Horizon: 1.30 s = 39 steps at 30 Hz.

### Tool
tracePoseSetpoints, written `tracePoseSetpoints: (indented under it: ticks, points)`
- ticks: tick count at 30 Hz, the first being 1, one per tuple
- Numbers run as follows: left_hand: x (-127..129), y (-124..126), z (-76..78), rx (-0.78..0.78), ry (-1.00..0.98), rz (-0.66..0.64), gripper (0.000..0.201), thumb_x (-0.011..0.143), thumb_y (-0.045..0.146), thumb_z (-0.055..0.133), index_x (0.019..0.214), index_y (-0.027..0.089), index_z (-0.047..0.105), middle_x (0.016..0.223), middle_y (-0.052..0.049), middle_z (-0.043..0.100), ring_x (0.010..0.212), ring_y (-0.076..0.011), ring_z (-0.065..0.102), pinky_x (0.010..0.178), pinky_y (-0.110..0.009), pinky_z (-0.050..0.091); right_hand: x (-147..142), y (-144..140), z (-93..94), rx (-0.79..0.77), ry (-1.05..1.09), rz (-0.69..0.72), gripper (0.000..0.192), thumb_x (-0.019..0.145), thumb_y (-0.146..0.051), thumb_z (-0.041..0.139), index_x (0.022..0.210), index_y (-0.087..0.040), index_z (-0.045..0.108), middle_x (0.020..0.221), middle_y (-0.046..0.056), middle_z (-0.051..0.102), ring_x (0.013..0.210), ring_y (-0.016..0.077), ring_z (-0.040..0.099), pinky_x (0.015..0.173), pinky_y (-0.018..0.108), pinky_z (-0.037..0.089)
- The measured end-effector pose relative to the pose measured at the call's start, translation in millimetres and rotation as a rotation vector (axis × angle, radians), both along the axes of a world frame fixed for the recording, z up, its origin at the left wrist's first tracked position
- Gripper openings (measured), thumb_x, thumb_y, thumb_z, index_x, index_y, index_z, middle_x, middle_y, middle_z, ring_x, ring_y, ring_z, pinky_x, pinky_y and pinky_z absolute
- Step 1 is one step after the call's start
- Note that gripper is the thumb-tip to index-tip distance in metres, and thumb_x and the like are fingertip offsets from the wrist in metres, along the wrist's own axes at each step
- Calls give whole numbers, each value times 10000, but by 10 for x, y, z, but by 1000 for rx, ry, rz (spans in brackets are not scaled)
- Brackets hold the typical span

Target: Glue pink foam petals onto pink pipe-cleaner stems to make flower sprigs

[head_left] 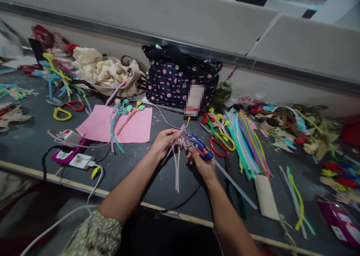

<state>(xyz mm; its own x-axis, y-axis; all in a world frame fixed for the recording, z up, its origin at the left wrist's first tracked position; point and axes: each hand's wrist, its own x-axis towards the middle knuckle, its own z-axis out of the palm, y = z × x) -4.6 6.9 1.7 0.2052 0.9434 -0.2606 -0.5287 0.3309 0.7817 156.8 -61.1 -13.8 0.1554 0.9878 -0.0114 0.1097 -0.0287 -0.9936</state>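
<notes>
My right hand (203, 165) grips a blue glue gun (200, 146) with a clear glue stick (236, 186) trailing out behind it toward the right. Its nozzle points at a small pink pipe-cleaner flower (180, 142). My left hand (164, 140) pinches that flower, and its pale pink and lilac stems (177, 169) hang down toward me. Both hands hover over the dark grey table (135, 162), close together near its middle.
A pink paper sheet (98, 126) with pipe-cleaner flowers lies to the left, near scissors (66, 109) and phones on chargers (73, 151). A polka-dot bag (177, 79) stands behind. Coloured pipe cleaners (249, 143), red-handled scissors (221, 145) and craft scraps crowd the right.
</notes>
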Motion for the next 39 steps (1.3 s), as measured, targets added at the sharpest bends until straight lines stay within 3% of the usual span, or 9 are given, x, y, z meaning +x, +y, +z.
tracePoseSetpoints:
  ticks: [7,20,39]
  points:
    - [1,-2,-17,10,-12,-7,323,535,289,899,741,100,737,612,-4,634,483,-50,517,502,-176,428,9,1,-41,2,-2,4,458,729,-540,734,968,-152,692,596,13,660,421,117,554,422,228,474]
    - [4,4,-9,13,-8,-8,333,526,295,904,741,101,738,602,-10,636,476,-61,520,509,-198,449,-7,-12,38,2,-55,-25,409,699,-540,744,868,-170,699,520,-18,611,407,119,534,420,229,457]
    - [1,-13,23,15,-8,-7,329,523,290,903,729,103,727,614,-9,642,483,-69,537,528,-213,473,28,-8,-86,4,-71,-18,365,711,-500,761,864,-177,685,492,-43,558,419,115,499,437,230,445]
